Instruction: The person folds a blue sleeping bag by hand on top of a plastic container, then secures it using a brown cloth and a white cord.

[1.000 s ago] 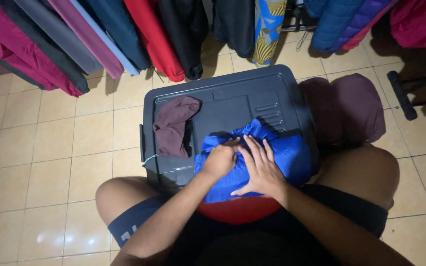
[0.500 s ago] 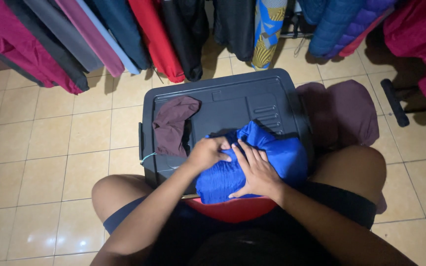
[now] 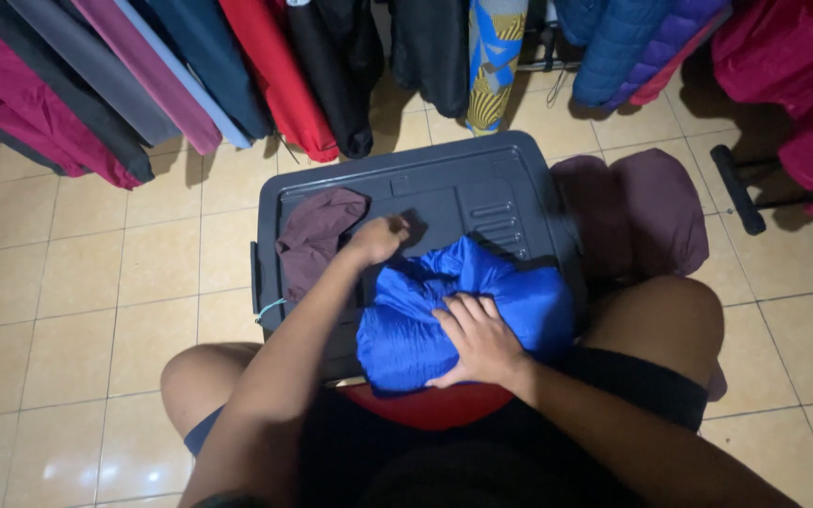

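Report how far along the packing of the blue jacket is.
Done: the blue padded jacket is bunched into a compact bundle on the dark grey plastic bin lid. In hand: the right hand presses flat on the bundle, while the left hand is off it, at the small maroon fabric pouch beside it. Left: the jacket is not in the pouch yet, which lies limp.

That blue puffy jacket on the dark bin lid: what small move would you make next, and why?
Probably close the left hand on the maroon pouch beside it, since the right hand already presses the bundled blue jacket flat on the bin lid.
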